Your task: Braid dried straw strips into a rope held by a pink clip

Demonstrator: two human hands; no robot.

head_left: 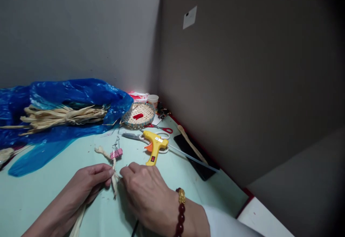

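Note:
A pale braid of dried husk-like strands (114,164) runs toward me from a pink binder clip (116,153), which grips it near its knotted far end. My left hand (88,181) pinches the strands just below the clip between thumb and fingers. Closed beside it on the right, my right hand (147,188) holds a strand that runs from the braid into its fingertips. One loose strand hangs between the hands, and a longer pale strip (78,222) trails under my left wrist. A beaded bracelet circles my right wrist.
A yellow glue gun (155,145) lies over white-handled scissors (132,136), near red-handled scissors (167,130). Behind are a woven basket (145,113) and a paper cup (153,99). Bundled husks (67,116) rest on blue plastic (81,89). A wooden stick crosses a black flat object (201,165) at right.

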